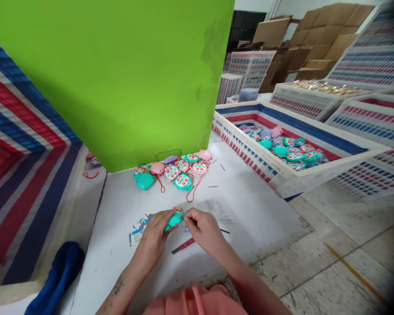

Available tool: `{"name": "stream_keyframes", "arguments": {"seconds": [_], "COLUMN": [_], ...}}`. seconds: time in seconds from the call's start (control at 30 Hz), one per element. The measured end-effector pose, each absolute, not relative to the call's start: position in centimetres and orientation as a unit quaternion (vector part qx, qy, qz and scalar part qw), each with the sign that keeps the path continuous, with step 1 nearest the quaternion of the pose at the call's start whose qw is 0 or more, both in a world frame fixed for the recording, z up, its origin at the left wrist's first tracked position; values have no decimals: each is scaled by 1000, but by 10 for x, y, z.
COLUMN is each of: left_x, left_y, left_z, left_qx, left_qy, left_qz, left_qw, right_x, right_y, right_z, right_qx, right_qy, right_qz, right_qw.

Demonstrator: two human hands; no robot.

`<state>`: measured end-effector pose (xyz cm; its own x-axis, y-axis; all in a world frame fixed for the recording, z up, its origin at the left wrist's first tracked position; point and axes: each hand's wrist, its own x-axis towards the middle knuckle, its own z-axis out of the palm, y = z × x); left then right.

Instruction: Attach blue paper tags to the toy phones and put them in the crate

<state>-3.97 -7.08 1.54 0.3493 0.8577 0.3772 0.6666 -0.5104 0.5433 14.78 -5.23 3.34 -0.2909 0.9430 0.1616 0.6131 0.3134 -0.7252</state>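
Both hands, left (156,229) and right (203,227), pinch a small teal plastic toy (174,220). Its long axis runs between them, tilted up toward the right hand. Which end faces where, I cannot tell.

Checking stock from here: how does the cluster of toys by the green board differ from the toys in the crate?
The cluster of toys lies on the white table, spread in a loose row, several trailing orange cords. The toys in the crate are heaped inside the crate, with no cords visible. Both are small teal, pink and purple toys.

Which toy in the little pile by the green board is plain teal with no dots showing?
The teal toy at the pile's far left end. Its neighbours, like the pink-rimmed one, show coloured dots on white faces.
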Motion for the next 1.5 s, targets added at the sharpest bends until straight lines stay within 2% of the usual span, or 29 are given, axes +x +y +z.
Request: {"name": "stream_keyframes", "arguments": {"seconds": [0.17,0.37,0.6,0.87,1.03,1.2,1.37,1.5], "left_x": [-41,-43,-42,-45,-37,-23,-14,-14], "left_y": [-70,-71,-73,-62,-65,-73,-74,-76], "left_z": [15,19,20,1,7,17,18,19], "left_qx": [821,844,864,863,862,884,910,904], "left_qy": [470,454,444,436,428,382,346,346], "left_qz": [294,260,215,226,242,257,225,238], "left_qw": [138,119,103,120,125,83,43,85], "right_x": [146,150,151,146,143,136,130,131], "right_y": [-51,-45,-40,-30,-31,-31,-31,-31], "right_z": [29,22,13,-1,-10,-11,-5,-6], "right_qx": [-524,-483,-449,-506,-485,-447,-449,-458], "right_qy": [-751,-718,-685,-471,-415,-356,-339,-357], "right_qz": [266,380,458,635,672,722,721,716], "right_qw": [302,327,345,345,376,392,405,389]}}
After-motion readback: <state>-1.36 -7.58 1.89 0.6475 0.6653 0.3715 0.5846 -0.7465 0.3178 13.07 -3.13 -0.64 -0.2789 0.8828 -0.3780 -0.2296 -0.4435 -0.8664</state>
